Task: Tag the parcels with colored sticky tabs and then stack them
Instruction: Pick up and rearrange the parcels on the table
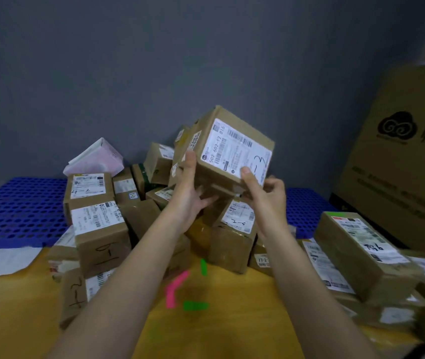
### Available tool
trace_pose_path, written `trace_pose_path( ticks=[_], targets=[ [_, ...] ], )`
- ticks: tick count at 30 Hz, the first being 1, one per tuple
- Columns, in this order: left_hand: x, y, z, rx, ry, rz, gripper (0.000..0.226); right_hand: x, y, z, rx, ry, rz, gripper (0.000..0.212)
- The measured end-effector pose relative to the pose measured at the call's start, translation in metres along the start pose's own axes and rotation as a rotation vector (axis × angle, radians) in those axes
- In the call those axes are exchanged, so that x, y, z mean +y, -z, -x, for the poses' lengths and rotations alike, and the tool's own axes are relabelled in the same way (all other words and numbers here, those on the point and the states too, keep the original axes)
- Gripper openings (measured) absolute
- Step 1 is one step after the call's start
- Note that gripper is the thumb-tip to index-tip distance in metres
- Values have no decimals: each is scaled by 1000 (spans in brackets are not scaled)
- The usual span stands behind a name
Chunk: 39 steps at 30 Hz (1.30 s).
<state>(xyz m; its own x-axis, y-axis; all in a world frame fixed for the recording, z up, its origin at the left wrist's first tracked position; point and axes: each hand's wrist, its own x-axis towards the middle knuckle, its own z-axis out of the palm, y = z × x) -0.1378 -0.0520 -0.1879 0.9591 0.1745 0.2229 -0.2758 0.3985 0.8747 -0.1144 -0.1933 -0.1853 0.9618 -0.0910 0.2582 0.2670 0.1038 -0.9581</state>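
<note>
Grey wall (154,60) fills the background, and a blue perforated pallet (17,211) is seen below it at the far left, behind a yellow wooden tabletop (12,307). A white sheet of paper (1,260) lies at the tabletop's left edge. Next to it, brown parcels are heaped together; one marked "4-2" (88,190) sits above one marked "1-9" (102,239), and a pink-and-white packet (94,158) is propped behind them.

On the bare tabletop in the middle, a pink sticky tab (174,288) and two green sticky tabs (196,305) are laid near each other, one green tab (203,266) lying farther back.

Above the heap, a cardboard parcel with a white shipping label (228,151) is held tilted in the air. It is gripped by the left hand (189,193), thumb pressed on its left face and fingers curled underneath. The right hand (267,195) grips its lower right corner, thumb laid on the label and fingers curled behind.

To the right, a long parcel with a green tab (361,252) rests on other labelled parcels, and a large printed carton (400,156) stands against the wall.
</note>
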Motion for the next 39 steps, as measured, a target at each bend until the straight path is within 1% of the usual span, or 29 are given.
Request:
trace_pose_path(
  ticks=[1, 3, 4, 5, 7, 8, 9, 11, 12, 13, 15, 17, 18, 20, 21, 22, 24, 26, 28, 29, 31, 33, 35, 37, 39],
  targets=[
    [2, -3, 0, 42, -5, 9, 99, 1, 4, 4, -34, -13, 26, 42],
    [6, -6, 0, 162, 20, -7, 95, 3, 13, 11, -96, -68, 74, 41],
    [8, -6, 1, 190, 35, -48, 92, 3, 18, 12, -98, -88, 93, 42],
    [10, -7, 1, 204, 41, -108, 83, 3, 24, 12, -77, -86, 107, 43],
    [15, -9, 5, 220, 51, -247, 68, -2, 38, 10, -45, -31, 105, 41],
    [18, -11, 7, 215, 58, -306, 67, -5, 45, 8, -77, -7, 102, 43],
    [21, -13, 9, 191, 61, -364, 66, -9, 51, 8, -145, -8, 98, 49],
    [25, -19, 15, 97, 63, -483, 64, -13, 59, 9, -296, -49, 113, 66],
    [27, -22, 18, 55, 48, -522, 61, -14, 62, 11, -354, -62, 131, 68],
    [28, -24, 21, 28, 41, -544, 58, -14, 64, 14, -392, -60, 142, 62],
    [28, -26, 27, -4, 50, -570, 56, -13, 67, 21, -404, -46, 155, 41],
    [26, -22, 32, -49, 56, -635, 64, -12, 74, 27, -378, -51, 189, 31],
    [23, -18, 36, -55, 61, -673, 70, -11, 81, 32, -374, -76, 201, 30],
    [13, -7, 42, -39, 69, -747, 78, -5, 98, 41, -388, -164, 254, 44],
    [6, -2, 46, -27, 70, -775, 72, 0, 108, 47, -407, -220, 298, 50],
    [-2, 4, 50, -17, 63, -806, 60, 4, 118, 53, -431, -272, 333, 48],
    [-15, 11, 58, -34, 19, -945, 36, 13, 133, 68, -467, -385, 360, 37],
    [-25, 15, 68, -68, -29, -1087, 22, 25, 142, 78, -424, -472, 394, 33],
    [-32, 16, 77, -98, -55, -1165, 20, 36, 143, 84, -333, -476, 515, 32],
    [-37, 17, 80, -106, -65, -1196, 19, 42, 143, 86, -287, -448, 581, 33],
    [-45, 20, 84, -148, -77, -1273, 18, 50, 139, 86, -231, -328, 709, 36],
    [-54, 24, 87, -219, -63, -1374, 18, 52, 134, 90, -169, -166, 833, 39],
    [-65, 29, 90, -308, 4, -1491, 19, 52, 127, 94, -106, 39, 967, 38],
    [-77, 34, 90, -401, 116, -1620, 20, 52, 121, 97, -139, 261, 1037, 34],
    [-88, 40, 91, -475, 216, -1746, 24, 54, 114, 99, -283, 374, 1093, 35]
  ],
)
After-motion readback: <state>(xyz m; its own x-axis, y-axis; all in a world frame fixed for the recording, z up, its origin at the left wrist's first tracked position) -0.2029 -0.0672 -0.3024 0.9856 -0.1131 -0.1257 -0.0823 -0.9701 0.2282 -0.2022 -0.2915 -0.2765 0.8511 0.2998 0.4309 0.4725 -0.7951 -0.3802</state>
